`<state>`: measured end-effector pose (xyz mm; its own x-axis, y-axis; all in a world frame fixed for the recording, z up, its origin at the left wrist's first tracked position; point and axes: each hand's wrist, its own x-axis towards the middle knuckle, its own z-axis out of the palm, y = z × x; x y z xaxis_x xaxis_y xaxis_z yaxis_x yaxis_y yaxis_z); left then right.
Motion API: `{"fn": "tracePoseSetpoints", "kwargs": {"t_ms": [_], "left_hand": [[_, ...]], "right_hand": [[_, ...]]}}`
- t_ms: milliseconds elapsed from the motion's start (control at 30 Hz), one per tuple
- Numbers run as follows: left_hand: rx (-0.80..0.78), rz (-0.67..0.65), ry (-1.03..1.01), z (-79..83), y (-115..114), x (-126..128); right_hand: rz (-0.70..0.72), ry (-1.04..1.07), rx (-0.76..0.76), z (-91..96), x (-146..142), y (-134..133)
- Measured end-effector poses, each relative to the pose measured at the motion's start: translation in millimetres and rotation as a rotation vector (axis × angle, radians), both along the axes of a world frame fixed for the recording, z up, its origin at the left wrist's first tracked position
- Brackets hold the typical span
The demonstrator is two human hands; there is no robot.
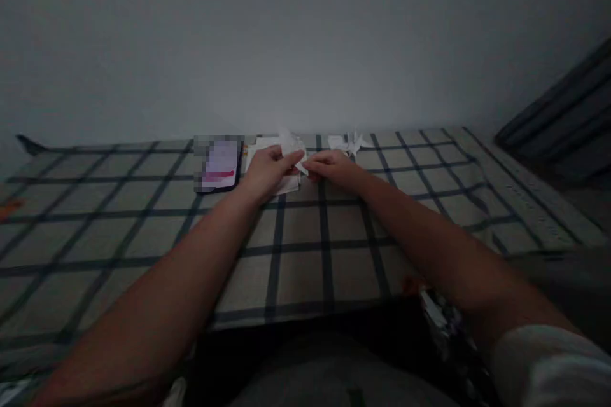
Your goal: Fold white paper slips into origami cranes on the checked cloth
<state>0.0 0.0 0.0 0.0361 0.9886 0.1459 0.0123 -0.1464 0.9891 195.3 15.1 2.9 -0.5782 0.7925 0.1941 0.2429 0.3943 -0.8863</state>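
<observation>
Over the table's far side, my left hand (pixel 271 168) is closed on a piece of folded white paper (pixel 289 140), its thumb lying along the near side. The fingertips of my right hand (pixel 335 167) are pinched together at a small pointed end of the same paper, just right of the left thumb. Some of the folds are hidden behind the fingers. Below the left hand lie flat white sheets of paper (pixel 287 186), partly covered by it. Beyond the right hand sits another folded white paper (pixel 356 142) with pointed ends, resembling an origami crane.
A phone (pixel 222 164) with a lit screen lies left of the sheets. The table is covered by a checked cloth (pixel 300 254) and meets a plain wall (pixel 305 44). Dark striped fabric (pixel 568 117) is at the right. Something orange (pixel 10 208) shows at the left edge.
</observation>
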Motion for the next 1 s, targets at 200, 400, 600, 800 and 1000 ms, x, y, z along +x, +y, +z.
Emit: {"fn": "tracePoseSetpoints", "kwargs": {"t_ms": [200, 400, 600, 800, 1000], "left_hand": [[-0.021, -0.009, -0.081, 3.9, -5.4, 4.8], [-0.039, -0.002, -0.124, 0.4, -5.1, 6.8], [-0.034, 0.046, -0.123, 0.0, -3.0, 3.7], [-0.005, 0.071, -0.123, 0.3, -0.3, -0.2], [0.027, 0.065, -0.054, 6.8, -5.7, 1.4]], "right_hand": [[0.015, -0.009, 0.0, -2.1, -0.1, 1.2], [0.012, -0.029, -0.012, -2.1, -0.4, 3.4], [0.039, 0.035, -0.008, -4.7, -4.5, 5.0], [0.044, 0.145, -0.075, -8.8, -9.0, 5.1], [0.043, 0.111, -0.043, -7.8, -5.9, 1.9]]}}
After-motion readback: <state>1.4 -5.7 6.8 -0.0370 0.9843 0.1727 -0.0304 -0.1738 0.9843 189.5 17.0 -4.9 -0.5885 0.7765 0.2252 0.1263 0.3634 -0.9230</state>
